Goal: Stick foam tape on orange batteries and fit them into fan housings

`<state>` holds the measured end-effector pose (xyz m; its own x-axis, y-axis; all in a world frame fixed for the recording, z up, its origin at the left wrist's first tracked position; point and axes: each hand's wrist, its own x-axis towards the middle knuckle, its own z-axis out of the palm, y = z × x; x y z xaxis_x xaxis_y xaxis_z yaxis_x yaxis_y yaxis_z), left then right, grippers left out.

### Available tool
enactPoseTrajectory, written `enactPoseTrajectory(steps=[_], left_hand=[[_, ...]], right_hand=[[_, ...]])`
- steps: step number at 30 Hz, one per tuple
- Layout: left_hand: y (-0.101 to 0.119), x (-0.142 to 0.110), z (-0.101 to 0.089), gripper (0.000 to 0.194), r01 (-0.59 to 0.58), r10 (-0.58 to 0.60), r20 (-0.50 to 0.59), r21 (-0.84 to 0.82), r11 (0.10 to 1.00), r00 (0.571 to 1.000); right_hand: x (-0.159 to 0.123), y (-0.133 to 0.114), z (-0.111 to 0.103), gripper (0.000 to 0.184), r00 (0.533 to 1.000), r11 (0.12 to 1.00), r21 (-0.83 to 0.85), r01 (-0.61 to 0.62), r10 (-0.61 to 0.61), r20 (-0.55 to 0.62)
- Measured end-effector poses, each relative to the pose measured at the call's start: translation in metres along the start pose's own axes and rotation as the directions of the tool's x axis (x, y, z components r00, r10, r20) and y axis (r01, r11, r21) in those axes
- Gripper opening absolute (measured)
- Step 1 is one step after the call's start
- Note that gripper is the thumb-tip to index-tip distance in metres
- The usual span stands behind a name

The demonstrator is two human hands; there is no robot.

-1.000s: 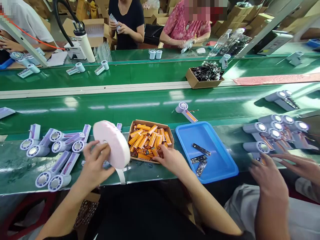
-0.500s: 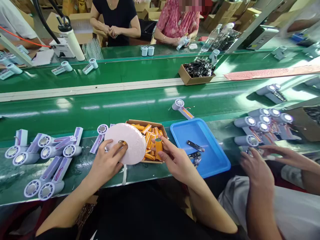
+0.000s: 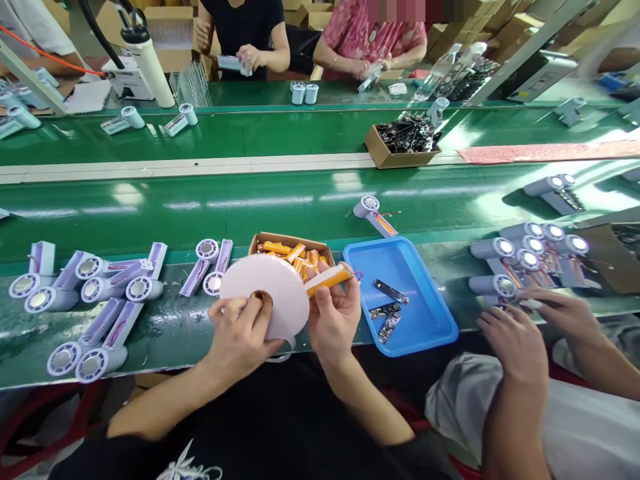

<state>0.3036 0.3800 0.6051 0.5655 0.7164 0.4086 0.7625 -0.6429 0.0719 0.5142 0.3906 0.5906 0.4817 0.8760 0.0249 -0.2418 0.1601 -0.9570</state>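
Note:
My left hand grips a big roll of white tape, fingers hooked into its core. A loose strip of tape hangs below the roll. In my right hand is an orange battery with a pale strip along its side and thin wires at its right end. The battery lies tilted, close to the roll's right edge. Behind the roll, partly covered by it, stands a cardboard box of orange batteries.
A blue tray with several circuit boards sits to the right. Purple fan housings lie at the left, others at the right near a co-worker's hands. Across the green belt, two people handle parts.
My right hand has lifted the battery from over the box and turned it sideways beside the roll. The roll has moved slightly right and down. One person opposite now holds a pale part.

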Motion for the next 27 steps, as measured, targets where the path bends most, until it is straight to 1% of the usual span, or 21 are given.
enactPoseTrajectory(steps=[2, 3, 4, 5, 6, 7, 8, 9, 11, 12, 14, 16, 17, 19, 20, 21, 22, 23, 25, 26, 27], left_hand=[[0.014, -0.005, 0.001, 0.063, 0.023, -0.019, 0.07, -0.051, 0.998, 0.997], [0.016, 0.0, 0.0, 0.065, 0.017, -0.005, 0.139, -0.085, 0.996, 0.99], [0.014, 0.008, -0.001, 0.07, 0.001, 0.029, 0.222, -0.131, 0.991, 0.975], [0.007, 0.021, -0.002, 0.078, -0.023, 0.081, 0.306, -0.191, 0.981, 0.948], [-0.006, 0.036, -0.002, 0.083, -0.043, 0.142, 0.378, -0.26, 0.965, 0.915], [-0.024, 0.051, -0.001, 0.083, -0.048, 0.19, 0.421, -0.325, 0.945, 0.887], [-0.047, 0.065, 0.0, 0.073, -0.034, 0.204, 0.434, -0.369, 0.929, 0.877], [-0.072, 0.076, 0.002, 0.061, 0.008, 0.165, 0.427, -0.375, 0.927, 0.889], [-0.123, 0.087, 0.008, 0.047, 0.134, -0.001, 0.413, -0.294, 0.946, 0.911], [-0.147, 0.087, 0.012, 0.046, 0.194, -0.073, 0.434, -0.24, 0.951, 0.898], [-0.183, 0.081, 0.021, 0.049, 0.248, -0.115, 0.542, -0.178, 0.952, 0.832], [-0.205, 0.074, 0.026, 0.052, 0.304, -0.18, 0.616, -0.102, 0.947, 0.767], [-0.211, 0.072, 0.027, 0.053, 0.355, -0.268, 0.609, -0.024, 0.935, 0.746], [-0.218, 0.07, 0.024, 0.058, 0.46, -0.475, 0.527, 0.17, 0.872, 0.705], [-0.221, 0.069, 0.021, 0.061, 0.475, -0.525, 0.504, 0.237, 0.848, 0.686], [-0.224, 0.069, 0.018, 0.063, 0.455, -0.518, 0.525, 0.258, 0.853, 0.675], [-0.228, 0.068, 0.015, 0.064, 0.41, -0.463, 0.587, 0.232, 0.882, 0.664], [-0.232, 0.067, 0.012, 0.064, 0.357, -0.375, 0.663, 0.17, 0.918, 0.648], [-0.241, 0.06, 0.006, 0.063, 0.273, -0.176, 0.784, 0.009, 0.962, 0.595], [-0.246, 0.056, 0.004, 0.065, 0.25, -0.105, 0.813, -0.052, 0.967, 0.573], [-0.25, 0.052, 0.003, 0.068, 0.232, -0.065, 0.821, -0.083, 0.969, 0.567]], right_hand=[[0.018, -0.009, -0.021, 0.047, 1.0, 1.0, -0.012, 0.026, -0.026, -0.008], [0.032, -0.018, -0.036, 0.038, 0.994, 0.995, -0.026, 0.101, -0.102, -0.044], [0.049, -0.028, -0.05, 0.03, 0.965, 0.974, -0.031, 0.226, -0.228, -0.131], [0.065, -0.038, -0.061, 0.028, 0.913, 0.938, -0.039, 0.345, -0.345, -0.216], [0.078, -0.046, -0.07, 0.032, 0.891, 0.92, -0.032, 0.391, -0.387, -0.236], [0.086, -0.052, -0.075, 0.035, 0.898, 0.923, -0.026, 0.384, -0.38, -0.223], [0.087, -0.055, -0.076, 0.039, 0.91, 0.931, -0.019, 0.364, -0.36, -0.203], [0.083, -0.056, -0.076, 0.042, 0.933, 0.948, -0.011, 0.318, -0.315, -0.172], [0.062, -0.051, -0.074, 0.046, 0.969, 0.978, 0.01, 0.207, -0.204, -0.138], [0.049, -0.046, -0.074, 0.048, 0.979, 0.988, 0.025, 0.151, -0.146, -0.142], [0.027, -0.032, -0.079, 0.053, 0.984, 0.998, 0.055, 0.038, -0.028, -0.176], [0.015, -0.019, -0.088, 0.056, 0.973, 0.997, 0.067, -0.034, 0.049, -0.226], [0.012, -0.014, -0.093, 0.056, 0.967, 0.996, 0.069, -0.051, 0.067, -0.247], [0.009, -0.008, -0.103, 0.055, 0.959, 0.996, 0.062, -0.061, 0.076, -0.274], [0.009, -0.006, -0.106, 0.054, 0.957, 0.997, 0.053, -0.062, 0.074, -0.28], [0.008, -0.006, -0.109, 0.054, 0.956, 0.997, 0.041, -0.063, 0.072, -0.284], [0.008, -0.006, -0.111, 0.054, 0.956, 0.998, 0.027, -0.064, 0.069, -0.286], [0.007, -0.007, -0.112, 0.054, 0.955, 0.998, 0.011, -0.066, 0.067, -0.288], [0.006, -0.01, -0.114, 0.055, 0.955, 0.997, -0.016, -0.07, 0.062, -0.29], [0.006, -0.011, -0.114, 0.055, 0.956, 0.997, -0.028, -0.068, 0.057, -0.289], [0.006, -0.013, -0.114, 0.056, 0.956, 0.997, -0.038, -0.063, 0.05, -0.288]])
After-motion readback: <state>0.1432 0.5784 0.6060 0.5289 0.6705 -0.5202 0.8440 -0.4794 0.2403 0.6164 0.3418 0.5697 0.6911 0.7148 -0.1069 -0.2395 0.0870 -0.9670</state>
